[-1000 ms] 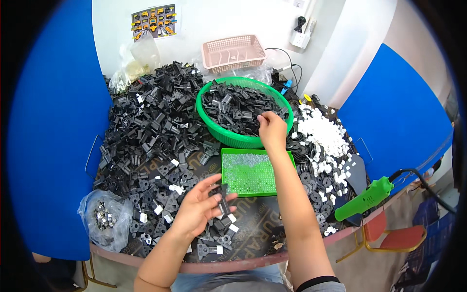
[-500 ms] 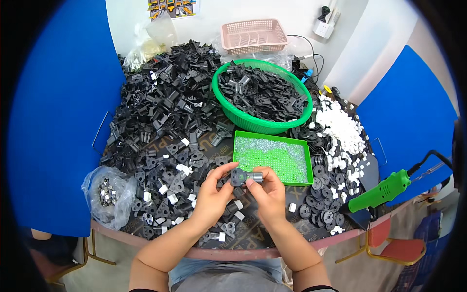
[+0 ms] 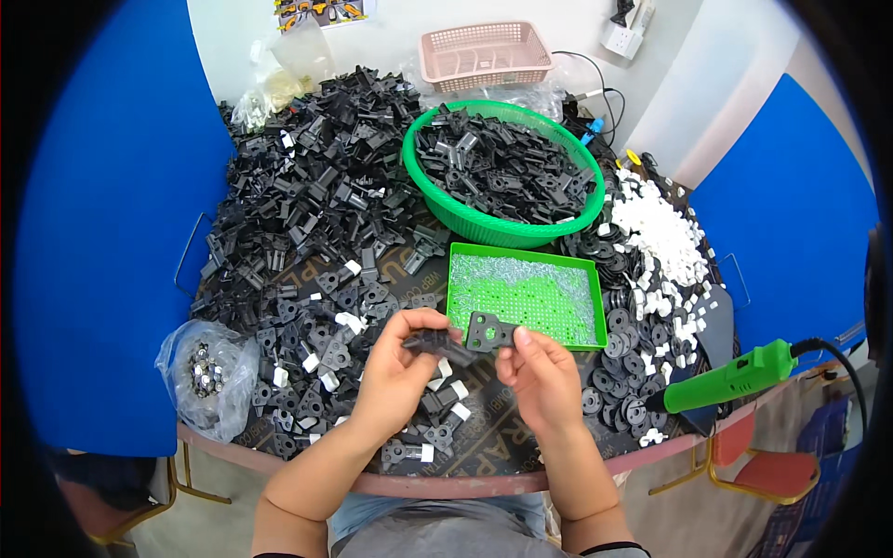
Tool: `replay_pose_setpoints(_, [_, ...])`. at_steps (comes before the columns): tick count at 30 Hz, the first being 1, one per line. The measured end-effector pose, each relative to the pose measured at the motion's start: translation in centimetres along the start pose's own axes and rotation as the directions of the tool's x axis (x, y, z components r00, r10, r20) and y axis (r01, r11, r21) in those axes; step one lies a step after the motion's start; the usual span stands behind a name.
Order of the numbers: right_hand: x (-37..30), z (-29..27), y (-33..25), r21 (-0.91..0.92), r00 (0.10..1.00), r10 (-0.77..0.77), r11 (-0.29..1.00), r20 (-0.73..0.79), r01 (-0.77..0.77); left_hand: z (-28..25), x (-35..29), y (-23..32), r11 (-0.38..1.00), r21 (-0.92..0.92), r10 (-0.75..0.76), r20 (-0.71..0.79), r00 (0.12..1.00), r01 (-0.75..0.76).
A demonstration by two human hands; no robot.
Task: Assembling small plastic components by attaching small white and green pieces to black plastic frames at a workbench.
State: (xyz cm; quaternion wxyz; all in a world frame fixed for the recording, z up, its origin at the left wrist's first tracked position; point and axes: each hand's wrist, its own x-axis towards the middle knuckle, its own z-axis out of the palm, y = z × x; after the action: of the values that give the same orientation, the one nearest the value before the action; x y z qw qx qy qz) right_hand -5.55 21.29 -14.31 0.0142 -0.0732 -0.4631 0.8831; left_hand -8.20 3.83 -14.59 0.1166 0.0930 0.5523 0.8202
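My left hand (image 3: 391, 377) pinches a dark, narrow plastic part (image 3: 441, 344) between thumb and fingers. In my right hand (image 3: 544, 377), a flat black plastic bracket (image 3: 487, 330) with round holes is held by its narrow end. The two pieces are close together at the near edge of the green tray (image 3: 602, 312); whether they touch I cannot tell. Small silvery pieces, too fine to make out singly, cover much of the tray's perforated bottom. Under and left of my left hand lie loose black brackets (image 3: 337, 353), some with white caps.
A large heap of black parts (image 3: 312, 186) fills the back left. Behind the tray stands a green basket (image 3: 412, 172) of black parts. White pieces (image 3: 651, 228) and black discs (image 3: 625, 344) lie right, near a green electric screwdriver (image 3: 735, 377). A clear bag (image 3: 237, 395) holds shiny metal pieces.
Both hands were together on one black part with a cylindrical end. Now they have moved slightly apart, each with its own black piece. The view has shifted slightly.
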Motion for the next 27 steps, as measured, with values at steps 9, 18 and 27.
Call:
replay_pose_setpoints(9, [0.2, 0.0, 0.5, 0.044, 0.966, 0.254, 0.966, 0.043, -0.256, 0.7, -0.2, 0.1, 0.937, 0.203, 0.256, 0.162, 0.953, -0.286])
replay_pose_setpoints(18, [-0.1, 0.2, 0.5, 0.103, 0.945, 0.319, 0.940, 0.076, -0.326, 0.7, -0.3, 0.3, 0.935, 0.128, 0.290, 0.268, 0.919, -0.332])
replay_pose_setpoints(27, [-0.5, 0.9, 1.6, -0.061, 0.993, 0.117, 0.991, 0.016, -0.116, 1.2, -0.5, 0.6, 0.875, 0.221, 0.381, 0.237, 0.894, -0.431])
